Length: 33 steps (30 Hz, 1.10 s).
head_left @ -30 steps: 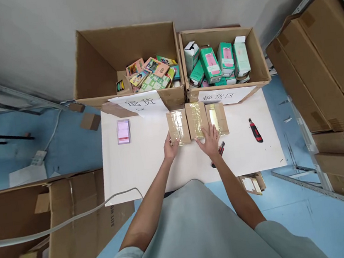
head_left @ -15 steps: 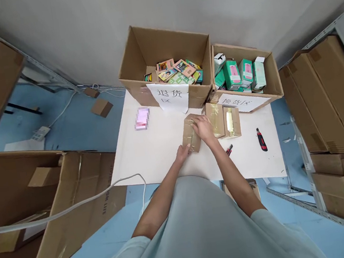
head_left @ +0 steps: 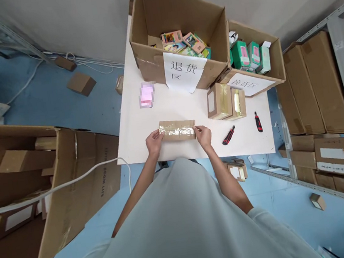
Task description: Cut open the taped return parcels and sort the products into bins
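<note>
Between my hands is a small brown cardboard box [head_left: 177, 130], its long side lying left to right, with shiny clear tape along the top. My left hand [head_left: 155, 142] grips its left end, thumb on the upper face. The right end is pinched by my right hand [head_left: 203, 136]. To the right on the white table [head_left: 190, 151] lies a red and black utility knife [head_left: 229, 135], and a second utility knife [head_left: 258, 122] lies farther right. Two taped cardboard boxes [head_left: 219, 101] stand behind the first knife.
A big open carton [head_left: 152, 68] of colourful small packs stands at the table's back, beside a lower carton [head_left: 277, 59] of green boxes. A blurred pink item [head_left: 147, 94] lies at left. A white cable [head_left: 83, 175] crosses a large open carton [head_left: 59, 209]. Shelved cartons [head_left: 326, 85] line the right.
The box has turned from lengthwise to crosswise and come nearer to me. My right hand has shifted from its top to its right end. The view has moved too.
</note>
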### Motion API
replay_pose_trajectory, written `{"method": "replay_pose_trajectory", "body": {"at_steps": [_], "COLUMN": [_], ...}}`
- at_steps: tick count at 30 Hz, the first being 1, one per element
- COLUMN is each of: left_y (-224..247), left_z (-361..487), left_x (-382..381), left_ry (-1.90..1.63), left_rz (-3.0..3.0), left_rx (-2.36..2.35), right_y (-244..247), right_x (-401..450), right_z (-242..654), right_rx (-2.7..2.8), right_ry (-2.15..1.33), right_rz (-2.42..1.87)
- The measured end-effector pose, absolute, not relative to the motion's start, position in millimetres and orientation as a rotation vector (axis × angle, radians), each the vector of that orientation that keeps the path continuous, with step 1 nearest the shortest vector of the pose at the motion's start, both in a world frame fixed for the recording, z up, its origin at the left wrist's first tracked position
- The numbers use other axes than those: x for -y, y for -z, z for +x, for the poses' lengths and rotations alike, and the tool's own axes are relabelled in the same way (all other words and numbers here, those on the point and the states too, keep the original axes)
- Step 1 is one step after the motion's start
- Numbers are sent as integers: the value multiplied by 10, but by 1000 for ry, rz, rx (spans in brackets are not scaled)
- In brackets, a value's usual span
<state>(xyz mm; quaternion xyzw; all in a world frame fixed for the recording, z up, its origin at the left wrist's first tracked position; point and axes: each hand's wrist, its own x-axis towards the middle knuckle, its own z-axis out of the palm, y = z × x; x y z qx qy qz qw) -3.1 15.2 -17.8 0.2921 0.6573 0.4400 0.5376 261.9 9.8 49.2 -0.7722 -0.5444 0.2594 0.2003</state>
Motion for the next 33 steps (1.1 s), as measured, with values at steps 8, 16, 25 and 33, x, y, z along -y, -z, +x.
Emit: {"method": "replay_pose_trajectory", "body": {"at_steps": [8,16,25,33], "left_y": [137,109,39,390], "left_z": [-560,-634,-563,-509], "left_x": [381,615,421,447], "left_ry": [-915,-807,-933,-755], "left_rz": [896,1038,1150,990], "left_rx": [-1574,-1388,-1432,-1424], "right_y": [-219,-148,-116,296], "right_x": [654,990,926,953], "right_z": [2230,2040,2174,2267], "right_rx": [1167,1242,1172,1238], "right_ry": [-987,-1136,-888,-846], "right_rz": [-2066,-1879,-2116,-2173]}}
